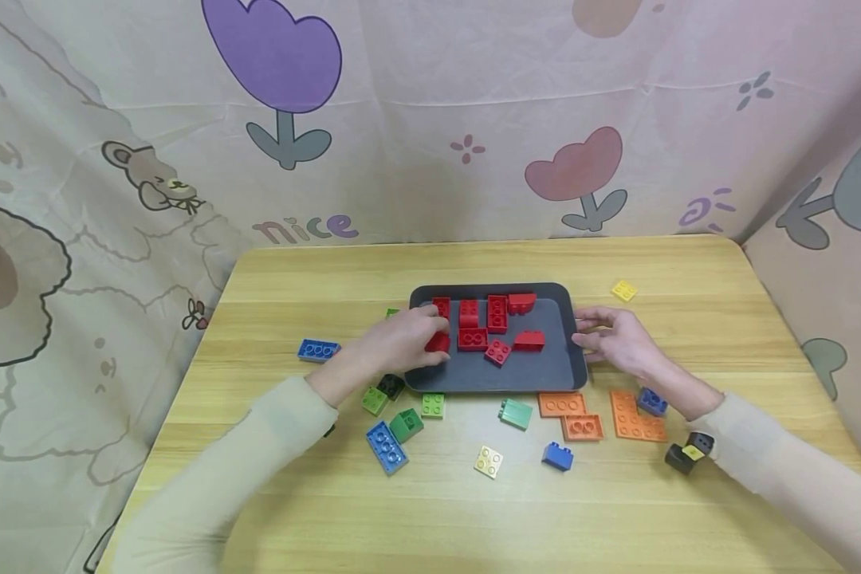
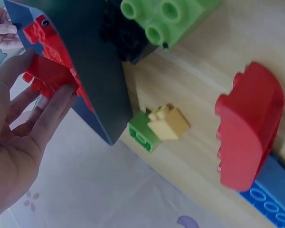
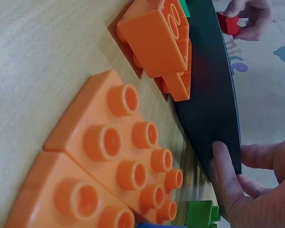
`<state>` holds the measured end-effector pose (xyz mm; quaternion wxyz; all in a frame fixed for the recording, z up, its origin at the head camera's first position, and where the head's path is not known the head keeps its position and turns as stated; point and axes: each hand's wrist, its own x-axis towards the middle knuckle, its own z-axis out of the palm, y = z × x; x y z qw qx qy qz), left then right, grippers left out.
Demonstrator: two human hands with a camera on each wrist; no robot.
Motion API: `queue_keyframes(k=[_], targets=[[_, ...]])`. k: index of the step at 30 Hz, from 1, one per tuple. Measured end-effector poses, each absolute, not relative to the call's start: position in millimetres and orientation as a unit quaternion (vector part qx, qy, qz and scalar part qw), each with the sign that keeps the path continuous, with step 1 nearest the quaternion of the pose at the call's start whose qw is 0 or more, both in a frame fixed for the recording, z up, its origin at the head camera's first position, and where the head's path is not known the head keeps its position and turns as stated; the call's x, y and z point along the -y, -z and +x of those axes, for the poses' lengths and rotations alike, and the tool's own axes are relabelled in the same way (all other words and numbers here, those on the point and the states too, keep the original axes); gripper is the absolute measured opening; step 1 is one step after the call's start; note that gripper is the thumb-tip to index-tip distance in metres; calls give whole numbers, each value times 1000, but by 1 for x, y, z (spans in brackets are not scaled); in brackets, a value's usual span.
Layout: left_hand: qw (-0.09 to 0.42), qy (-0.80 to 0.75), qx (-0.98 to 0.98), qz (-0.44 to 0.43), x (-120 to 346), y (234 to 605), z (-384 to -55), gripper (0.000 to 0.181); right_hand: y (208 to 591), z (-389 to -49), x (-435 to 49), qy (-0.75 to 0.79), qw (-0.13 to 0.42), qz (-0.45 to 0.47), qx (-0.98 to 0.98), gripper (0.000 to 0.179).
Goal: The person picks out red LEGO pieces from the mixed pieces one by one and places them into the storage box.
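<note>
My left hand [image 1: 409,339] pinches a red brick [image 2: 52,76] over the left end of a dark grey tray [image 1: 488,381]. Several other red bricks [image 1: 497,313] lie in the tray, some upside down and some with curved or slanted sides. At the tray's right end, my right hand [image 1: 617,339] holds the rim. In the right wrist view, one finger [image 3: 223,161] lies against the tray's outer wall and another passes behind the edge. A red curved brick [image 2: 251,128] lies on the table in the left wrist view; the left arm hides that spot in the head view.
Loose bricks surround the tray: orange ones [image 1: 638,418], blue ones [image 1: 386,448], greens [image 1: 406,425], a black one [image 1: 391,387], a pale yellow one [image 1: 488,461] in front and a yellow one [image 1: 623,290] behind right. A printed cloth [image 1: 416,183] hangs behind the wooden table [image 1: 316,510].
</note>
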<state>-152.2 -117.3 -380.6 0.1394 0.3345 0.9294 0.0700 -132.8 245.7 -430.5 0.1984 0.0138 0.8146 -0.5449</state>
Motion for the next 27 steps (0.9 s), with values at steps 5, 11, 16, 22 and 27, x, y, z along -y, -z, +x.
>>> queue_keyframes(k=[5,11,16,22,27], targets=[[135,-70,-931,331,113,388,-155,50,431,-133,-246,547,198,12,-814,59],[124,-69,-935,326,110,395,-158,50,431,-132,-246,543,197,11,-816,59],[121,-70,-934,328,108,399,-160,48,431,-132,-246,541,193,7,-818,59],[120,-61,-930,343,107,405,-161,44,431,-132,-246,541,192,7,-819,59],[116,-56,-930,344,105,408,-161,42,432,-132,-246,541,191,6,-819,59]])
